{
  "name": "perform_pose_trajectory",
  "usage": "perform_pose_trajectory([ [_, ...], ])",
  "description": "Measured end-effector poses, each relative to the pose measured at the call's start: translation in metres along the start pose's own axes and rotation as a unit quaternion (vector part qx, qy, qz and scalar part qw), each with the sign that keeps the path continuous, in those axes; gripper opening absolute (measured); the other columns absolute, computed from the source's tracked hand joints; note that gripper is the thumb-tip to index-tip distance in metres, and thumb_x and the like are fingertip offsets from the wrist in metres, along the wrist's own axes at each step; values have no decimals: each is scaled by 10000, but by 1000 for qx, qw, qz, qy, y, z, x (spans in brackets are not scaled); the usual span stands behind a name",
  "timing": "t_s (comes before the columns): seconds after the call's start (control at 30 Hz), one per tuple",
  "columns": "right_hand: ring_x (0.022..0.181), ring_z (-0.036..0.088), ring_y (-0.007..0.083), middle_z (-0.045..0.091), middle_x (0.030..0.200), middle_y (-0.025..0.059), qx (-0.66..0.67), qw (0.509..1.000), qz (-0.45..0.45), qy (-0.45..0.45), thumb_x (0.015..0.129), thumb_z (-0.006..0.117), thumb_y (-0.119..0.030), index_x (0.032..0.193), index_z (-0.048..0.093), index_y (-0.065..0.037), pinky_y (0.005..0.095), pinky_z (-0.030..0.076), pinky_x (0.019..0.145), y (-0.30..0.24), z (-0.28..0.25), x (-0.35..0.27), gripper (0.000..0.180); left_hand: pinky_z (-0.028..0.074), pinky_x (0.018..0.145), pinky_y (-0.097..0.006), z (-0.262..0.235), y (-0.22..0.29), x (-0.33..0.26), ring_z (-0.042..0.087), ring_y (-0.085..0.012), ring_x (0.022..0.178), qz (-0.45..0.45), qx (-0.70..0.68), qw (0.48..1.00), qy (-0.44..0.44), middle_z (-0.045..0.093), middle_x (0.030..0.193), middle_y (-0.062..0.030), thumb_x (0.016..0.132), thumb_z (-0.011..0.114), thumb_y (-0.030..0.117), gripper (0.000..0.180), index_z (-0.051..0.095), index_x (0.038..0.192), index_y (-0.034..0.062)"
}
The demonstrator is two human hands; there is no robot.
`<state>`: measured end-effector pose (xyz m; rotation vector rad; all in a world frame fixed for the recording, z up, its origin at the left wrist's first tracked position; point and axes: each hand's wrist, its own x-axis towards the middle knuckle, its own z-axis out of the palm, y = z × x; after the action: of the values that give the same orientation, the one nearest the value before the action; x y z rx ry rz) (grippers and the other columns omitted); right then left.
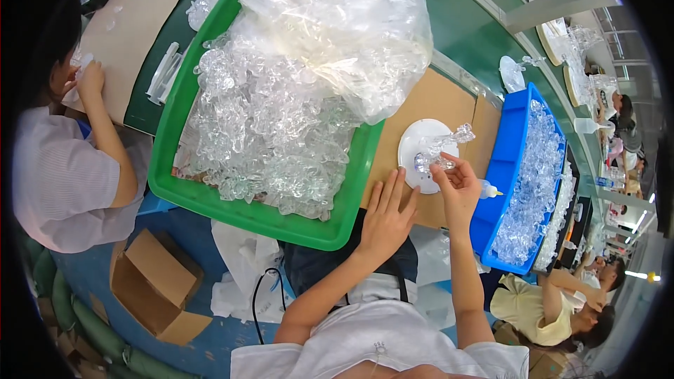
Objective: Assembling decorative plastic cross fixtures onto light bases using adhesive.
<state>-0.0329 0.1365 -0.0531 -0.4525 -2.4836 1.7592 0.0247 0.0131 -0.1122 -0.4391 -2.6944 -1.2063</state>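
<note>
The right hand (460, 181), right of centre in the frame, pinches a clear, knobbly plastic piece (439, 149) between thumb and fingertips, over a round white disc (419, 135). The left hand (385, 219), at the centre of the frame, lies spread and grasps nothing, its fingertips at the disc's lower-left edge. The disc sits on a flat brown cardboard sheet (394, 142). A green rectangular plastic tray (256, 231) heaped with clear plastic pieces (270, 123) fills the upper left-centre; a blue plastic bin (500, 161) of similar pieces stands at the right.
</note>
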Motion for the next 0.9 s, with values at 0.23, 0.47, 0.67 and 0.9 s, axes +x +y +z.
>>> perform_pose_trajectory([
  [0.23, 674, 607, 83, 622, 721, 50, -198, 977, -75, 13, 818, 702, -97, 983, 588, 39, 202, 480, 604, -8, 15, -1, 242, 233, 1098, -436, 4, -1, -3, 309, -333, 1349, 4, 30, 999, -14, 337, 1434, -217, 838, 576, 222, 434, 525, 1248, 88],
  [0.47, 578, 646, 182, 628, 641, 122, -346, 930, -128, 1, 811, 698, -132, 852, 562, 22, 278, 497, 537, -16, 28, -3, 209, 240, 1097, -442, 7, -5, -5, 325, -342, 1338, 13, 27, 999, 15, 350, 1419, -234, 840, 552, 187, 369, 540, 1189, 66],
  [0.67, 588, 649, 252, 640, 680, 154, -372, 914, -159, 25, 788, 705, -145, 795, 539, 4, 319, 500, 539, -17, 23, -1, 223, 241, 1081, -518, -1, 2, 12, 282, -366, 1349, 48, -3, 999, -25, 335, 1416, -245, 776, 641, 239, 478, 524, 1209, 74],
  [0.9, 652, 647, 167, 674, 769, 98, -256, 957, -115, -75, 780, 697, -129, 1102, 607, -55, 280, 501, 602, -45, -13, -22, 342, 224, 1063, -563, -5, -13, 17, 240, -405, 1351, 68, 31, 994, -83, 259, 1446, -264, 771, 671, 323, 524, 563, 1219, 73],
])
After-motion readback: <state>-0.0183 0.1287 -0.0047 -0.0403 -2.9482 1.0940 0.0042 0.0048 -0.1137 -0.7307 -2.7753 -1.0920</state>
